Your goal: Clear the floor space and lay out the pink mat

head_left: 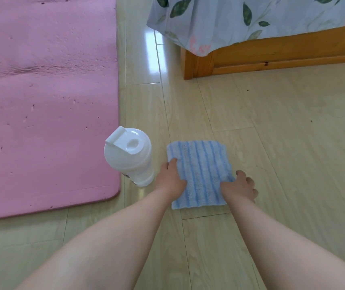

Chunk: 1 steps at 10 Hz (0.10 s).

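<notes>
The pink mat (46, 97) lies unrolled and flat on the pale wood floor, filling the left side of the view. To its right, a folded blue striped towel (198, 166) rests on the floor. My left hand (170, 178) lies on the towel's left edge, fingers on the cloth. My right hand (240, 186) is at the towel's right edge, with the fingers curled at its side. A white lidded bottle (129, 158) stands upright between the mat's corner and the towel, just left of my left hand.
A wooden bed frame (272, 57) with a leaf-patterned sheet (240, 19) hanging over it stands at the back right. Bare floor (293, 143) stretches to the right of the towel and in front of the bed.
</notes>
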Tool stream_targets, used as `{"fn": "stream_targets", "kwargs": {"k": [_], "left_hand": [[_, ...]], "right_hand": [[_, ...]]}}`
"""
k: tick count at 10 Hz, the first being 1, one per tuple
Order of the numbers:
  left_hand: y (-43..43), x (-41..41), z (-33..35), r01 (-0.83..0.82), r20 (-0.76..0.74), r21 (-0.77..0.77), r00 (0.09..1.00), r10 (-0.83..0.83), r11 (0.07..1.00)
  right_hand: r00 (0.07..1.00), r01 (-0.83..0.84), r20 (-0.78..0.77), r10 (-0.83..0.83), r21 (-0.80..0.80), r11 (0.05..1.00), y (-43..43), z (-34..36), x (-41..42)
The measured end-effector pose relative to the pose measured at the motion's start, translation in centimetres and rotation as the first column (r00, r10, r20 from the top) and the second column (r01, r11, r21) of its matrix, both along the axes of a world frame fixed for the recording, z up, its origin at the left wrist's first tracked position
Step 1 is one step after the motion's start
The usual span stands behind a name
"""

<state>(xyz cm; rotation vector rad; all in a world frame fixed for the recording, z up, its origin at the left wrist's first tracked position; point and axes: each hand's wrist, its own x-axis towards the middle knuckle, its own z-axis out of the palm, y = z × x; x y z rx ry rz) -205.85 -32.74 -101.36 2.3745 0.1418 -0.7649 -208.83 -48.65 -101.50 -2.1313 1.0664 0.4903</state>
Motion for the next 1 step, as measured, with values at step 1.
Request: {"fn": "stream_targets", "kwargs": {"k": [1], "left_hand": [[0.21,0.0,1.35,-0.097,0.006,-0.051,0.995,0.097,0.994]], "right_hand": [[0.999,-0.022,0.034,0.022,-0.003,1.0,0.85,1.27,0.39]]}}
